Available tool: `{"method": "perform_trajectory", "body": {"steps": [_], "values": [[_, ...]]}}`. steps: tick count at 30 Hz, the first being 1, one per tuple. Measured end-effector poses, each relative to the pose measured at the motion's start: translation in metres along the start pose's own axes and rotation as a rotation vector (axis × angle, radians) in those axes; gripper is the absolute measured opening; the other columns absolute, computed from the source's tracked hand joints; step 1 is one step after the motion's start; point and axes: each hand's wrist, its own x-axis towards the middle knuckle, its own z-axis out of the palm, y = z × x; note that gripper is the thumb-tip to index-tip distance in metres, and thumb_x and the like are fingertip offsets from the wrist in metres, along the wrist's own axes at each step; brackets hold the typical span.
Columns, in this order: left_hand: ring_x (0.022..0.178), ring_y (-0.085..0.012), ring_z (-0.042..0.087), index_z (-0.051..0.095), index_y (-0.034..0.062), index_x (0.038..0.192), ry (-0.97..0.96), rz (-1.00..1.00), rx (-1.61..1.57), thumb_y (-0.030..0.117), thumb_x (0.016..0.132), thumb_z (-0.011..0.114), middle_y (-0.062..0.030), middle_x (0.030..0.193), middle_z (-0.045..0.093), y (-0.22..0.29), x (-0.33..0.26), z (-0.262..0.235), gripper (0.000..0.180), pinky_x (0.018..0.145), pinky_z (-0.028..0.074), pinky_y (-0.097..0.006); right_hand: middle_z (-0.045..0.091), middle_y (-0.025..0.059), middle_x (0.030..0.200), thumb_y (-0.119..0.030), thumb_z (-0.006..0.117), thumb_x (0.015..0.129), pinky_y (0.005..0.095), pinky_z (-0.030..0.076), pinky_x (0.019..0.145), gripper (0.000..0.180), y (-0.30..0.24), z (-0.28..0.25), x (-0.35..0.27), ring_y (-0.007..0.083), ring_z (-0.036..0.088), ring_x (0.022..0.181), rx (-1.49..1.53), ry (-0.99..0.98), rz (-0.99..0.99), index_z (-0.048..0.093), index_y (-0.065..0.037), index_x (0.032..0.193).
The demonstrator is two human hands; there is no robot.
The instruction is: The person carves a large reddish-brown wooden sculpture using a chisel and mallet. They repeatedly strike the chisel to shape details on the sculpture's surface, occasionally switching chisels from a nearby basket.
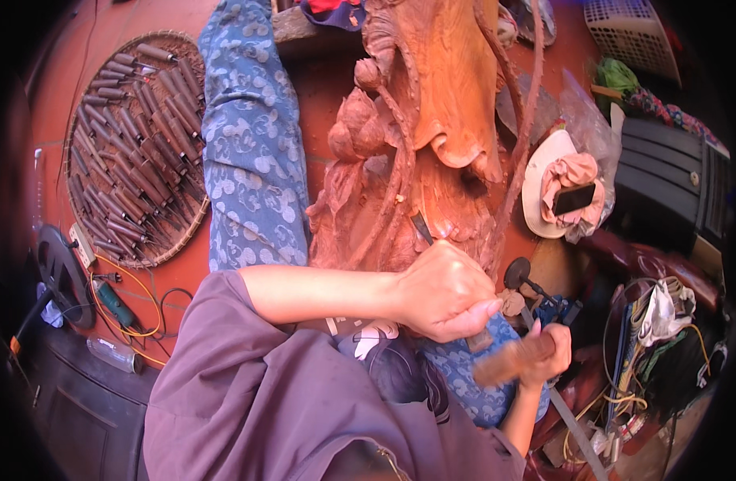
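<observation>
My left hand [449, 290] is closed in a fist round a wood chisel. The dark chisel blade [421, 229] points away from me and meets the carved wood, and its handle end juts out below the fist. In my right hand [550, 357] is a wooden mallet [508, 361], blurred by motion, close to the chisel's butt. The reddish-brown wood carving [456, 88] lies in front of me, with a smooth leaf-like sheet, lotus-like buds [356, 127] and thin stems. My fingers hide most of the chisel handle.
A round woven tray [203, 210] with many wooden-handled carving tools stands at the left. Below it lie a green power tool [115, 305] and cords. On the right are a white hat [536, 188] with a phone [574, 199], plastic bags, a white basket [631, 36] and tangled cables.
</observation>
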Motion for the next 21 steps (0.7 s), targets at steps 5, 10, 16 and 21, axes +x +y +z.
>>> {"method": "perform_trajectory", "body": {"steps": [5,10,16,21], "values": [[0.049,-0.0299,0.052,0.047,0.0076,0.057,-0.019,0.028,0.027,0.015,0.085,0.053,-0.0087,0.056,0.048,0.002,0.003,0.0,0.03,0.046,0.042,-0.04,0.056,0.0137,0.07,0.008,0.071,0.068,0.0369,0.048,0.061,0.027,0.005,0.019,-0.004,0.0303,0.055,0.06,0.239,0.143,-0.062,0.052,-0.003,0.083],[0.05,-0.029,0.051,0.047,0.0075,0.059,-0.025,0.007,0.046,0.013,0.084,0.053,-0.0082,0.057,0.047,0.003,0.002,0.003,0.027,0.046,0.042,-0.04,0.057,0.0138,0.071,0.009,0.071,0.069,0.0379,0.049,0.064,0.026,0.008,0.012,-0.011,0.0311,0.056,0.061,0.278,0.133,0.018,0.051,-0.002,0.082],[0.051,-0.0262,0.052,0.048,0.0086,0.059,0.015,0.044,0.156,0.017,0.083,0.056,-0.0058,0.057,0.046,0.006,0.007,-0.001,0.027,0.046,0.042,-0.037,0.054,0.0079,0.075,0.01,0.064,0.08,0.0327,0.047,0.066,0.023,0.002,0.005,0.005,0.0193,0.054,0.067,0.02,-0.071,-0.01,0.048,-0.002,0.089],[0.054,-0.0243,0.054,0.048,0.0081,0.057,-0.074,0.042,-0.082,0.018,0.08,0.062,-0.004,0.057,0.046,0.041,0.005,0.007,0.029,0.047,0.042,-0.037,0.053,0.0085,0.072,0.006,0.077,0.068,0.0376,0.046,0.067,0.034,0.006,0.011,0.004,0.0207,0.051,0.065,0.518,0.117,0.1,0.049,-0.003,0.085]]}}
